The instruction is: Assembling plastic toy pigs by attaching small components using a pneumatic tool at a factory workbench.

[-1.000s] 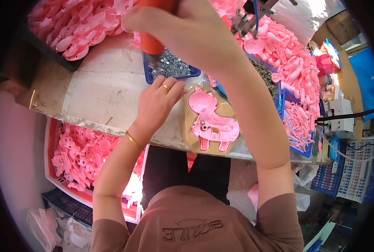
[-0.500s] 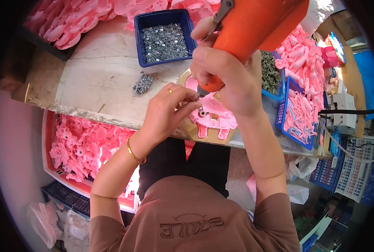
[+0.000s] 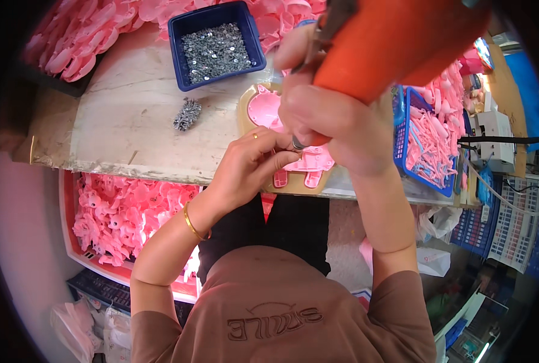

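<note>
At the surface's (image 3: 139, 106) near edge, pink shell (image 3: 263, 110) in tan holder (image 3: 243, 121).
My right hand (image 3: 342, 121) wraps an orange power tool (image 3: 390, 51); my left hand (image 3: 245, 163) curls at its tip (image 3: 297, 143), whether pinching anything I cannot tell.

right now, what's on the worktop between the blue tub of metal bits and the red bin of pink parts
In the head view, a spiky grey clump lies there on the pale worktop.

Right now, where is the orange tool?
In the head view, the orange tool is upper right of centre, in the right hand, its tip by the left hand.
</note>
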Tool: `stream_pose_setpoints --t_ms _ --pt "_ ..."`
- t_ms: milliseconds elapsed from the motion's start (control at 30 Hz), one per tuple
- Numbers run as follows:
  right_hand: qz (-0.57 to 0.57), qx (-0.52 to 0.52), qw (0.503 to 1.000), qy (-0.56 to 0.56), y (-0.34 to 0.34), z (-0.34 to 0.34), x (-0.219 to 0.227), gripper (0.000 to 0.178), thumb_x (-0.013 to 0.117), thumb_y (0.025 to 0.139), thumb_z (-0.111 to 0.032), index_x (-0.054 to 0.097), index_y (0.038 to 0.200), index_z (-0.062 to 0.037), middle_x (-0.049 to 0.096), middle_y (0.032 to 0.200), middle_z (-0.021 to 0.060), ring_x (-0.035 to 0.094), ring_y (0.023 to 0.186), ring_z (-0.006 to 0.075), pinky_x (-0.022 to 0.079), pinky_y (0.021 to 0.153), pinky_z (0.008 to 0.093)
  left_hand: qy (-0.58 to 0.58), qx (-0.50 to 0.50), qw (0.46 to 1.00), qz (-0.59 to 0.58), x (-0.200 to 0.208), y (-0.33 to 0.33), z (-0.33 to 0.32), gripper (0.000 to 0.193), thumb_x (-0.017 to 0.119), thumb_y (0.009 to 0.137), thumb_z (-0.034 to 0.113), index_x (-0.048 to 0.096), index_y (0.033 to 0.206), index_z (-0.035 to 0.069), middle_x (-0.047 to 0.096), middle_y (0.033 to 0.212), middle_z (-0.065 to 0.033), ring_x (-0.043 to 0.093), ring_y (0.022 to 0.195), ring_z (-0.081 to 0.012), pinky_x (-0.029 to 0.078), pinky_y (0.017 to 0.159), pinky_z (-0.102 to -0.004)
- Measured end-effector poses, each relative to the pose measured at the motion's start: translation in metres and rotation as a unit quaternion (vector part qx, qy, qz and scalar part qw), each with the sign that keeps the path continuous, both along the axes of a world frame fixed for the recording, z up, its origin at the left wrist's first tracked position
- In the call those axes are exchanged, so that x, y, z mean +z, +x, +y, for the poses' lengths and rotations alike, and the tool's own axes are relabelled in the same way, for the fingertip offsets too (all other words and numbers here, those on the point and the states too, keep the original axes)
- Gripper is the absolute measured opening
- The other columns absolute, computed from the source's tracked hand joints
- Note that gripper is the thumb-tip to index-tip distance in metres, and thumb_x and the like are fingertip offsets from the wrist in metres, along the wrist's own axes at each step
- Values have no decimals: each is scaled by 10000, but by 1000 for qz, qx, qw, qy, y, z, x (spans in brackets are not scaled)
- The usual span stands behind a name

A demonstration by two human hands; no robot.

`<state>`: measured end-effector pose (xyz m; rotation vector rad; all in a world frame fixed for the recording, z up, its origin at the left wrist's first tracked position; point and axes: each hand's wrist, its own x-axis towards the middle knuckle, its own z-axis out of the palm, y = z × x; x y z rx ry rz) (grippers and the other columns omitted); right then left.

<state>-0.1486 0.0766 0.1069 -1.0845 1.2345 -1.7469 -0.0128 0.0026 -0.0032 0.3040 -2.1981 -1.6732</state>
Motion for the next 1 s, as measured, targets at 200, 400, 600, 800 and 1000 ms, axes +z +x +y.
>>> stream_pose_setpoints --t_ms 200,400,600,800,1000 --pt "53 -89 994 46 -11 24 -8 285 560 775 -19 522 1042 73 503 568 36 419 430 94 345 433 251 -198 29 975 101 5 -14 10 318 774 780 149 668 1067 62 652 1007 -75 617 948 -281 513 807 -376" --pt "77 -131 988 15 -30 40 -36 283 593 826 -63 528 1082 39 508 589 32 472 497 113 408 516 276 -397 -4 912 106 -10 -17 16 308 749 773 207 666 1041 80 649 1048 -36 598 1022 -241 500 885 -358" --pt "57 -128 990 -1 -33 37 -49 271 600 857 -97 530 1084 34 528 606 45 473 507 124 420 530 290 -421 -4 905 68 -14 -22 18 274 716 807 227 666 1030 77 646 1043 -25 593 1022 -224 486 899 -346" --pt "54 -138 989 -13 -31 39 -50 264 599 852 -91 533 1078 29 522 599 48 477 506 125 428 531 292 -422 -1 905 59 -14 -21 19 275 714 809 224 660 1035 77 646 1034 -22 595 1022 -219 489 888 -344" --pt "58 -136 989 4 -30 37 -49 204 587 829 -54 531 1010 21 513 597 43 478 499 122 411 496 280 -420 0 906 57 -15 -21 19 254 710 816 221 658 1019 78 646 1034 -22 594 1031 -220 488 894 -346"
